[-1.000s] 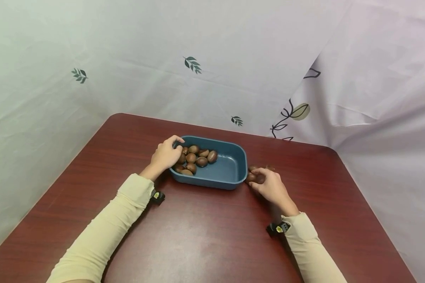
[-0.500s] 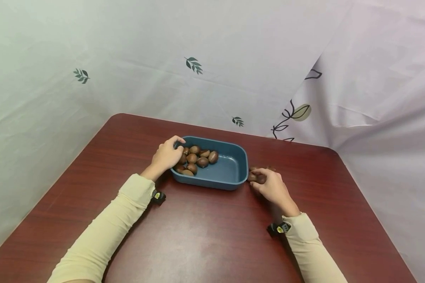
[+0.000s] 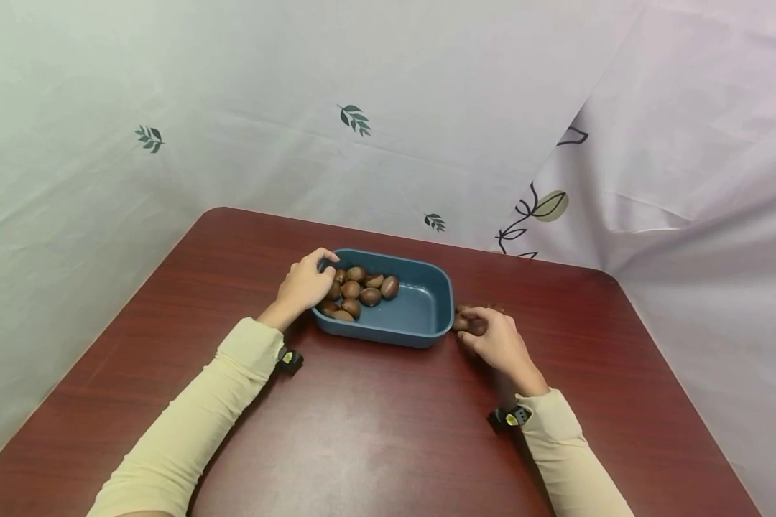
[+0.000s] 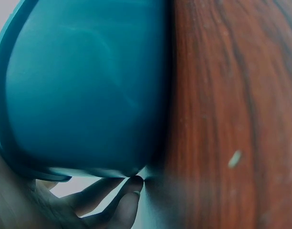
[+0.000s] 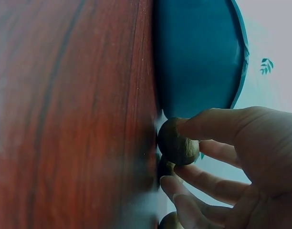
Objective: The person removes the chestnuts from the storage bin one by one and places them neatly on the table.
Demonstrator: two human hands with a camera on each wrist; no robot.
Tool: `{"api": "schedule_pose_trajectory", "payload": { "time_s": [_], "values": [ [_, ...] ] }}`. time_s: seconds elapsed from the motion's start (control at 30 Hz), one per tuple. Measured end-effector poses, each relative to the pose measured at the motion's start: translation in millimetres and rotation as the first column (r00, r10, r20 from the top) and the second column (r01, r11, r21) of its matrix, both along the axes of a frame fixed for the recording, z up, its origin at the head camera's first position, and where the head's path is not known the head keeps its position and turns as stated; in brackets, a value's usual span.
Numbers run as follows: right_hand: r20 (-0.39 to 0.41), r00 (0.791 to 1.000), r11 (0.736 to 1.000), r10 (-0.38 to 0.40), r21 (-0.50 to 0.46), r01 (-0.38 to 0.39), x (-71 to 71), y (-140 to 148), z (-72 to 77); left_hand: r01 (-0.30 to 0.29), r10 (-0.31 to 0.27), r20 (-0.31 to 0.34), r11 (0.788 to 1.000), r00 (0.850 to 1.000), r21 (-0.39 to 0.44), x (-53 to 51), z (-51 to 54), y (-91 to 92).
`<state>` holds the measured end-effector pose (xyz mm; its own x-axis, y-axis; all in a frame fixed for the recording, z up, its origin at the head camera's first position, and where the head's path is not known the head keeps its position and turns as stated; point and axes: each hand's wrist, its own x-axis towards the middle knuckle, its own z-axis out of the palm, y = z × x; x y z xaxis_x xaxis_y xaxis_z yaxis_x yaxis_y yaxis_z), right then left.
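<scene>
A blue rectangular plastic box [image 3: 378, 332] stands toward the back of the table. Several brown chestnuts [image 3: 370, 296] lie in its left half, while bare floor shows in its right half. My left hand [image 3: 302, 283] grips the box's left end, thumb over the rim and fingers along the outside wall. Just outside the right end, my right hand [image 3: 499, 345] has its thumb and fingers around a chestnut [image 5: 177, 143] low at the tabletop. Beside that hand, more chestnuts [image 5: 171, 221] sit on the table, partly hidden by the fingers in the head view.
The reddish-brown wooden table [image 3: 362, 431] has rounded back corners. Behind it hangs pale cloth [image 3: 265, 158] with leaf prints. A small pale speck [image 4: 234, 159] lies on the wood near the box in the left wrist view.
The whole head view shifts very slightly. Both hands and the box stay in place; the right fingers move only a little around the chestnuts.
</scene>
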<state>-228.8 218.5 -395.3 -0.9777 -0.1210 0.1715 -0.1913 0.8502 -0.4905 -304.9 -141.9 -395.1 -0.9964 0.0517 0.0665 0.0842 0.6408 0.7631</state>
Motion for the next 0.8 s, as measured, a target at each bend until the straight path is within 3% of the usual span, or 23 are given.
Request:
{"api": "schedule_pose_trajectory", "payload": {
  "time_s": [0.8],
  "values": [
    [-0.002,1.0,1.0,0.012,-0.005,-0.012,0.3,-0.3,-4.2,0.001,-0.001,0.0,1.0,1.0,0.009,-1.1,-0.8,-0.7]
  ]
}}
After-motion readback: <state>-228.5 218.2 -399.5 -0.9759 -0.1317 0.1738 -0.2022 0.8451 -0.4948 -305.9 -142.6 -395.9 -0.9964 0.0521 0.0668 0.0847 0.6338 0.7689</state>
